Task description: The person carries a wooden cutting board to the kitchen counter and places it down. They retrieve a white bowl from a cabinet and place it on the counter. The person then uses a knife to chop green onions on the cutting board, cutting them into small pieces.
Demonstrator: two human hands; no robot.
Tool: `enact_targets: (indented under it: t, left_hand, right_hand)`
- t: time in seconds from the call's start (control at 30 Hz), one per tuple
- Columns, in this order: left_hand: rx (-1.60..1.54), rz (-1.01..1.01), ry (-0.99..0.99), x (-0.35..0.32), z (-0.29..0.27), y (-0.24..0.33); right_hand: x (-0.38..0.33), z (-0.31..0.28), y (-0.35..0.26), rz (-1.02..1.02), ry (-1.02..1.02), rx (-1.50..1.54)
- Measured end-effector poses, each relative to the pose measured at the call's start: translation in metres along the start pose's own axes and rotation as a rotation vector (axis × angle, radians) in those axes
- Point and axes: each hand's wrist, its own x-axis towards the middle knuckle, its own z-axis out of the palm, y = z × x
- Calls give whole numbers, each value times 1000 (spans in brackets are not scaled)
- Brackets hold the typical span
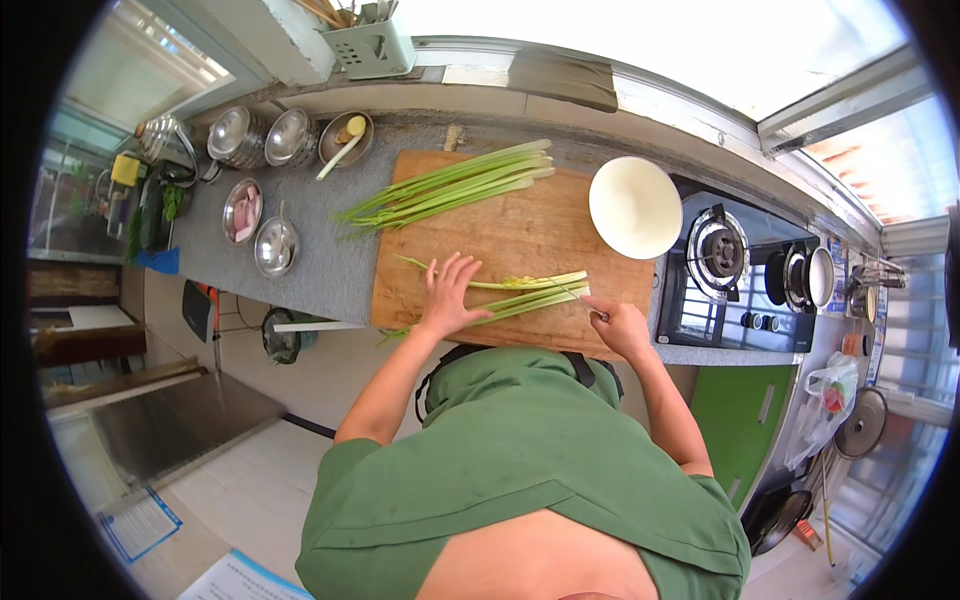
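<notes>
Several green celery stalks (530, 301) lie across the near part of the wooden cutting board (600, 260). My left hand (452, 295) rests over their leafy left part with its fingers spread. In my right hand (622, 325), at the stalks' pale right end, is a knife (572, 290). Its fingers are closed round the handle, and the thin blade reaches over the stalks; whether it has cut in, I cannot tell. A larger bunch of celery (460, 185) lies along the board's far side, pale ends to the right.
A white bowl (635, 207) sits at the board's right corner, beside the black gas stove (740, 270). To the left are metal bowls (290, 137), a bowl of raw meat (242, 211) and a bowl with a spoon (277, 247). A utensil holder (370, 50) stands by the window.
</notes>
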Motion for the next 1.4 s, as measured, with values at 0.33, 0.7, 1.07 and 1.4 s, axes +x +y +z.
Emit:
enact_targets:
  t: [0.33,0.7,1.07,1.4]
  left_hand:
    - [36,-243,235,-86,24,10]
    - [113,-368,419,-111,38,-1]
    - [16,-380,408,-109,36,-8]
    - [-107,-393,415,-112,47,-16]
  right_hand:
    - [14,-7,-21,-426,-232,-396]
    - [35,29,-51,-620,-281,-531]
    - [37,37,-74,-567,-345,-545]
    - [46,43,-89,-516,-455,-602]
